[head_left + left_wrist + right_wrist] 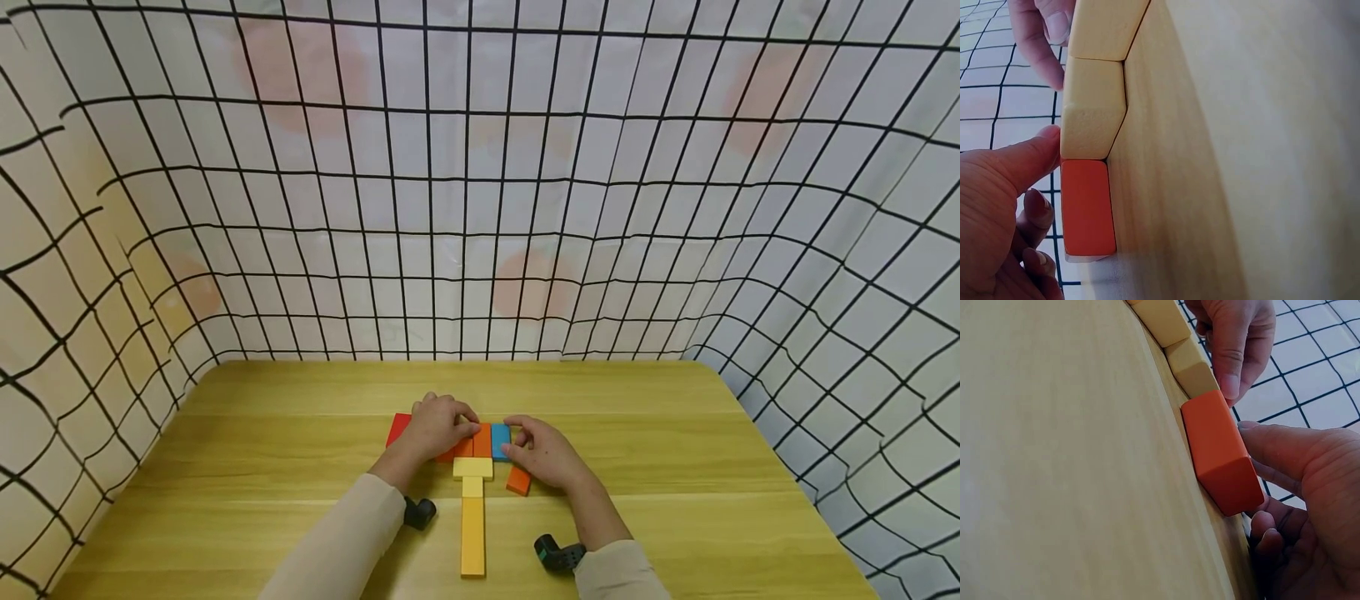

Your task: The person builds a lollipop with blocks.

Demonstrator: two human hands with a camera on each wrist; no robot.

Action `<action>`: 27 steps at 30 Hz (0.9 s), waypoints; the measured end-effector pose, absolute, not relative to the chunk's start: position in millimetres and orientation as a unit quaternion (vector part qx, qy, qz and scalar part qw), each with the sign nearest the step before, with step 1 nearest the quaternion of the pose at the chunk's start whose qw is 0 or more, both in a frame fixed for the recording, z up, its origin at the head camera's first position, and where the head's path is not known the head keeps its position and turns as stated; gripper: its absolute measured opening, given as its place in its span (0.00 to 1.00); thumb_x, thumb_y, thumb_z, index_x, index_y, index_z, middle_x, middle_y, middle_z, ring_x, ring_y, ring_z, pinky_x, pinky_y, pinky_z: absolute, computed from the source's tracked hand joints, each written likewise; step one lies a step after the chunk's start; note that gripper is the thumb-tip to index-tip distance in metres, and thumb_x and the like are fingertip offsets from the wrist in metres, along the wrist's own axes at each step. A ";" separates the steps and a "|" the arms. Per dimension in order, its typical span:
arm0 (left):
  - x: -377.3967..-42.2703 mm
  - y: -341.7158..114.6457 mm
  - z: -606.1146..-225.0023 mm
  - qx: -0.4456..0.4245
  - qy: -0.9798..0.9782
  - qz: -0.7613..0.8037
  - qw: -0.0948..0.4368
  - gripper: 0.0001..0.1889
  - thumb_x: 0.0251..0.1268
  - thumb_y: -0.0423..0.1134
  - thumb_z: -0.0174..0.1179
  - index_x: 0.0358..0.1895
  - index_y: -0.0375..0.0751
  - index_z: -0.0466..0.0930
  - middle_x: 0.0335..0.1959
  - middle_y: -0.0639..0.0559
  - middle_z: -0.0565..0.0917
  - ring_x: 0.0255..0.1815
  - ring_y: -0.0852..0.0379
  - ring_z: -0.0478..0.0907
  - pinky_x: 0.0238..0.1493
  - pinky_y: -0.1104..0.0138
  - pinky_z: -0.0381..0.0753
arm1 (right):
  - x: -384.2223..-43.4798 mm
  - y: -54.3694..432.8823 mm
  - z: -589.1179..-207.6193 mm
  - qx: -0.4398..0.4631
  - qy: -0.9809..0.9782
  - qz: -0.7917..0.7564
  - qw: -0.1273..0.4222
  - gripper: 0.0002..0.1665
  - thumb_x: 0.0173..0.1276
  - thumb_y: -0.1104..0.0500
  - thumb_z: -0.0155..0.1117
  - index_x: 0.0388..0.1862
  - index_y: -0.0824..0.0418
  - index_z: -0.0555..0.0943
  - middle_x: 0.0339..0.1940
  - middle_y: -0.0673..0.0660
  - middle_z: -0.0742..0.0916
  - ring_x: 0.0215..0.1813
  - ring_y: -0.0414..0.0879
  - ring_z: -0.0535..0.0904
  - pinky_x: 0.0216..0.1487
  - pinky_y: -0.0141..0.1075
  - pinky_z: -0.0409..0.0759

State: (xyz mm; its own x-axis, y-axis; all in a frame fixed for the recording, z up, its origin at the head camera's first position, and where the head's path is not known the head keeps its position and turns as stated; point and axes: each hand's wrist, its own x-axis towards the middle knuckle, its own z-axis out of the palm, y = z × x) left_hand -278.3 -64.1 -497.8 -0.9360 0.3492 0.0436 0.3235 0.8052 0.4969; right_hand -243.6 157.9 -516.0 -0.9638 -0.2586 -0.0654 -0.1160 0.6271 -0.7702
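A row of flat blocks lies on the table: a red block (400,427) at the left end, orange ones beside it, and a blue block (500,442) at the right end. Over the row lies my left hand (437,427). Its thumb and forefinger tips touch the far end of an orange block (482,442) next to the blue one; whether they pinch it is hidden. My right hand (546,451) holds the blue block between thumb and forefinger at its right side. Just below that hand, a separate orange block (1217,434) sits at an angle.
A short yellow block (473,468) lies crosswise under the row, with a small pale yellow block (472,487) and a long yellow block (472,537) below it. Black wrist devices (558,553) sit by the forearms. White walls with black netting (480,192) enclose the wooden table (660,450).
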 end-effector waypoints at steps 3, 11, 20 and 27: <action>-278.1 -64.6 -497.3 0.177 0.950 0.255 0.024 0.08 0.68 0.50 0.67 0.42 0.55 0.91 0.30 0.57 0.80 0.36 0.54 0.66 0.39 0.60 0.60 | -243.8 157.4 -515.9 -0.106 0.898 -0.419 0.085 0.26 0.72 0.53 0.68 0.67 0.53 0.78 0.37 0.51 0.81 0.33 0.45 0.73 0.36 0.37 0.72; -277.3 -66.7 -497.1 0.178 0.950 0.256 0.017 0.09 0.69 0.51 0.66 0.45 0.55 0.91 0.34 0.55 0.81 0.36 0.53 0.66 0.39 0.60 0.61 | -244.1 157.7 -516.1 -0.112 0.897 -0.419 0.084 0.26 0.72 0.52 0.68 0.67 0.53 0.78 0.38 0.51 0.81 0.34 0.45 0.73 0.37 0.38 0.72; -258.2 -82.6 -490.7 0.170 0.940 0.296 0.000 0.14 0.72 0.45 0.64 0.54 0.46 0.88 0.28 0.55 0.77 0.30 0.57 0.68 0.37 0.64 0.69 | -243.9 157.2 -517.7 -0.108 0.898 -0.418 0.084 0.25 0.72 0.52 0.68 0.67 0.53 0.78 0.37 0.51 0.81 0.34 0.45 0.73 0.37 0.38 0.72; -237.1 -97.5 -493.5 0.157 0.930 0.331 0.024 0.19 0.73 0.46 0.63 0.62 0.45 0.83 0.23 0.57 0.77 0.24 0.60 0.70 0.28 0.68 0.70 | -242.8 157.8 -518.2 -0.111 0.898 -0.419 0.081 0.26 0.72 0.53 0.68 0.67 0.54 0.78 0.38 0.51 0.80 0.34 0.45 0.72 0.37 0.37 0.72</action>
State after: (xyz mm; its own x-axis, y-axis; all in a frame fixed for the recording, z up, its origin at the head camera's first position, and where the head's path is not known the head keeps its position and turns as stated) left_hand -237.1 -97.5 -493.5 -0.9493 0.3086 0.0596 0.2769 0.7311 0.6236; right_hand -242.8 157.8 -518.2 -0.9625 -0.2663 -0.0519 -0.1313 0.6245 -0.7699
